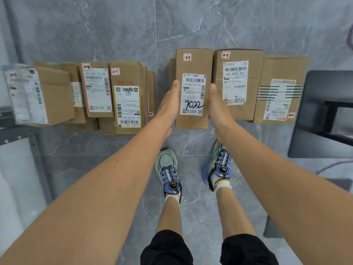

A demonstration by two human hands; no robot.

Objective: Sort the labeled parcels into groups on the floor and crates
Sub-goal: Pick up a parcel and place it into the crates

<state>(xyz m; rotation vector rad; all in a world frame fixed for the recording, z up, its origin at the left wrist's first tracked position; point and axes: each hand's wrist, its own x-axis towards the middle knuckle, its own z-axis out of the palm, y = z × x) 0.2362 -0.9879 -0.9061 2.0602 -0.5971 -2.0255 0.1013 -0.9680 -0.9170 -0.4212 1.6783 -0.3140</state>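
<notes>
A narrow brown cardboard parcel (193, 64) with a white label marked "7022" and a small "2-3" tag is pressed between both palms. My left hand (169, 104) is flat against its left side and my right hand (219, 108) against its right side. To its right lie a wider "2-3" parcel (236, 81) and a flat parcel (280, 88) with black stripes. Left of it a row of several labelled parcels (124, 98) lies overlapping on the floor. Whether the held parcel rests on the floor or on another box is unclear.
Grey marble floor tiles (114, 31) stretch behind the parcels. A black crate (324, 111) stands at the right edge. A dark metal shelf frame (21, 134) sits at the left. My two feet in blue shoes (170, 173) stand just below the held parcel.
</notes>
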